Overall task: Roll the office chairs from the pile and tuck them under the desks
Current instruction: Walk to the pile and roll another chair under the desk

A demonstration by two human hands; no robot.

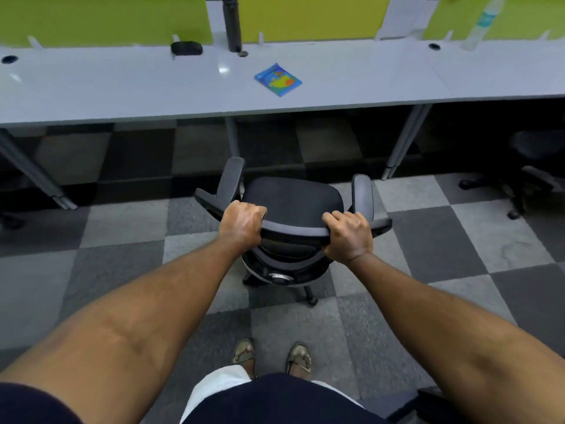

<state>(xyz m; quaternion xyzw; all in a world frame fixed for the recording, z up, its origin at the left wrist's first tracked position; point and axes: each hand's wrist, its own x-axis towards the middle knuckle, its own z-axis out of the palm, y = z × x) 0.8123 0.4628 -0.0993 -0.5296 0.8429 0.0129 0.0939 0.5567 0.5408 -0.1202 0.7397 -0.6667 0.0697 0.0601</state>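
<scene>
The long white table (183, 96) runs across the top of the frame, and the black chair (293, 197) sits in the middle, just in front of it, not yet under. Pushed straight, its arm rest (232, 175) could bump the thin table leg (231, 139) and stop the chair. The grip is tight: left hand (241, 223) and right hand (348, 237) both curl around the top of the chair's back.

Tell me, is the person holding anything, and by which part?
Yes: the office chair, by the top edge of its backrest, left hand and right hand gripping opposite ends.
</scene>
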